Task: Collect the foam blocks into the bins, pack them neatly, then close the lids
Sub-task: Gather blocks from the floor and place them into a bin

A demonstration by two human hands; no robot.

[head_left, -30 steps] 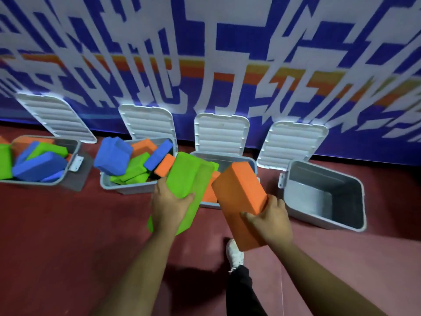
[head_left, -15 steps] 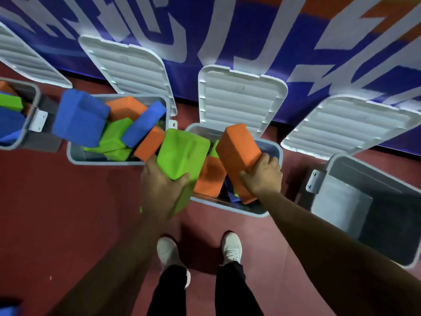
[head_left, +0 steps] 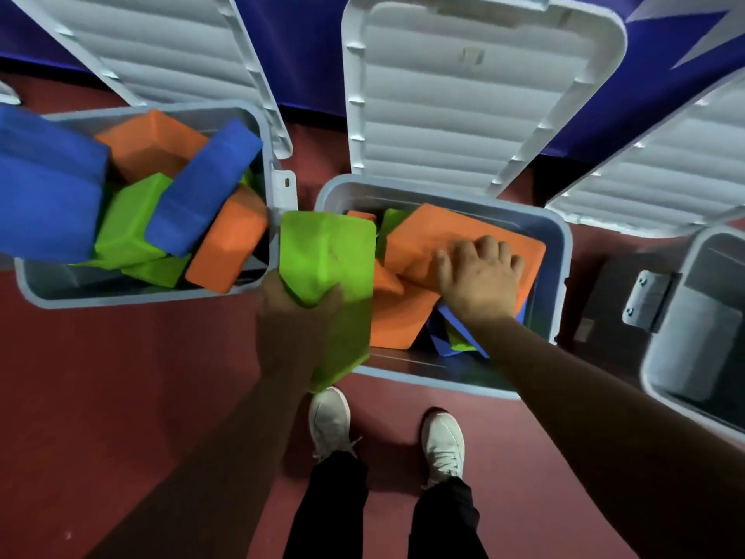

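Overhead, open lid (head_left: 475,94); left hand (head_left: 298,312) grips green block (head_left: 326,260).

Both arms reach forward and down, bare to the hands. The left hand (head_left: 300,304) is closed around the near end of the green block (head_left: 328,268), thumb on its top face and fingers wrapped under it, just left of the middle bin (head_left: 562,252). The right hand (head_left: 479,276) lies flat, palm down, with fingers spread, on the orange block (head_left: 443,236) inside this bin. The right forearm crosses the near rim of the bin. Two feet in white shoes (head_left: 443,445) stand just before the bin, legs in black trousers.
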